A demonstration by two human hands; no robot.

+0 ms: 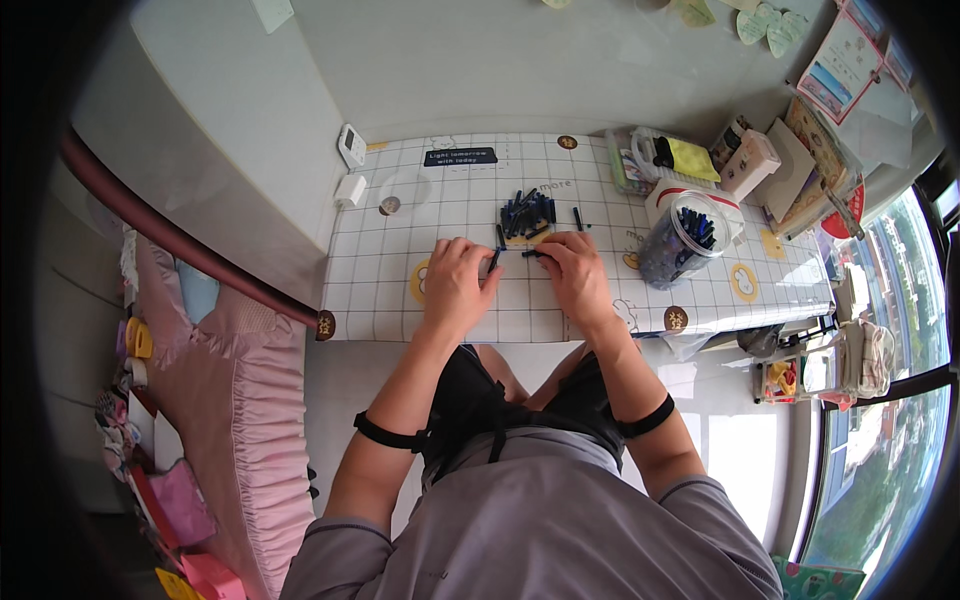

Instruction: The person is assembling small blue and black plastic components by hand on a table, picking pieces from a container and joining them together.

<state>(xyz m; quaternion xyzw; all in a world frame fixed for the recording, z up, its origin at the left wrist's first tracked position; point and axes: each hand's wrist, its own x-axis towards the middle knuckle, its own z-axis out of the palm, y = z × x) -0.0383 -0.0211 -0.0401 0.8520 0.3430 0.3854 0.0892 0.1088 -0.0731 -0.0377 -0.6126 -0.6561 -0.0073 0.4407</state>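
My left hand (458,285) is closed at the near middle of the table, its thumb and fingers pinching a short dark tube (495,259). Across a small gap, my right hand (576,275) grips another short dark tube (531,253) that points toward the left hand. Just beyond both hands lies a loose pile of similar black and blue tubes (527,213). A single tube (577,218) rests apart, to the right of the pile. Whether these are ink cartridges or pen caps is too small to tell.
A clear plastic jar (660,252) full of such tubes stands right of my hands. Behind it are a container with a yellow cloth (692,160), boxes (750,163) and papers. A white charger (350,190) sits at the left wall. The table (372,290) has a checked cover.
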